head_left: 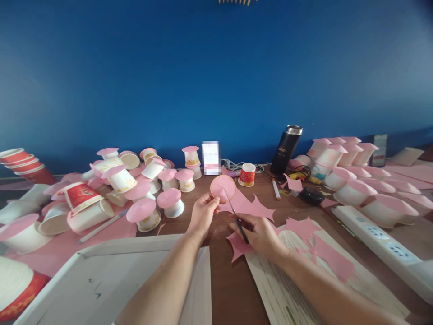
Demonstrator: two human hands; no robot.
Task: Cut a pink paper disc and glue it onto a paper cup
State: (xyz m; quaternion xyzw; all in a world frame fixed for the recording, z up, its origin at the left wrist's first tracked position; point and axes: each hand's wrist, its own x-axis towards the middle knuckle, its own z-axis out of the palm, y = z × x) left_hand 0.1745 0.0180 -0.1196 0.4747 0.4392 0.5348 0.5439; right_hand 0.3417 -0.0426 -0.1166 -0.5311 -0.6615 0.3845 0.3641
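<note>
My left hand (204, 214) pinches the lower left edge of a round pink paper disc (221, 186) with a thin orange-brown rim. In my right hand (260, 234) are black-handled scissors (239, 224), their thin blades pointing up and left across the disc's lower part. Whether the blades are apart is too small to tell. Below the disc lies a larger pink paper offcut (252, 206) with curved edges. Another pink scrap (237, 247) lies partly under my right hand.
Paper cups with pink discs (141, 214) crowd the left; more cups (389, 210) stand right. A red cup (247, 175), black flask (286, 151) and phone-like screen (211, 158) are at the back. A power strip (382, 239), printed sheets (270, 289) and white box lid (111, 289) lie nearer.
</note>
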